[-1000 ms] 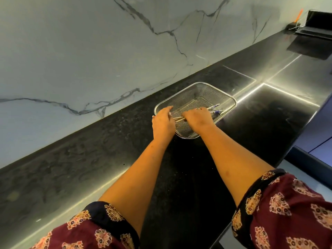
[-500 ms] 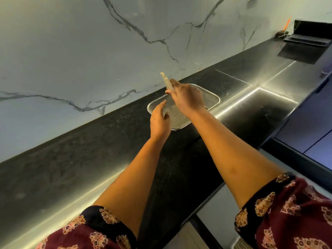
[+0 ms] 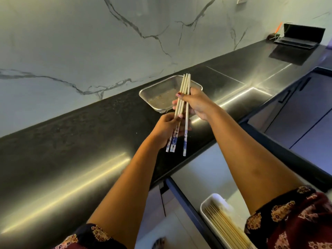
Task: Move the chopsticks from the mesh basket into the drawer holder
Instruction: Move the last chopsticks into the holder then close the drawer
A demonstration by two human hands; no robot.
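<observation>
Both hands are on the chopsticks point(image 3: 185, 141), held clear above the bench point(image 3: 89, 141), just in front of the mesh basket point(image 3: 158, 103), which looks emptied. The right hand point(image 3: 199, 103) has its grip clamped round the upper shafts. The left hand point(image 3: 167, 128) pinches lower down, near the blue patterned ends. One stick hangs apart from the bundle, so it is best squared up before travelling. The drawer holder point(image 3: 218, 199) waits below in the open drawer, with wooden sticks lying in it. The smart play: line the bundle up with those sticks, lower it flat, then let go.
</observation>
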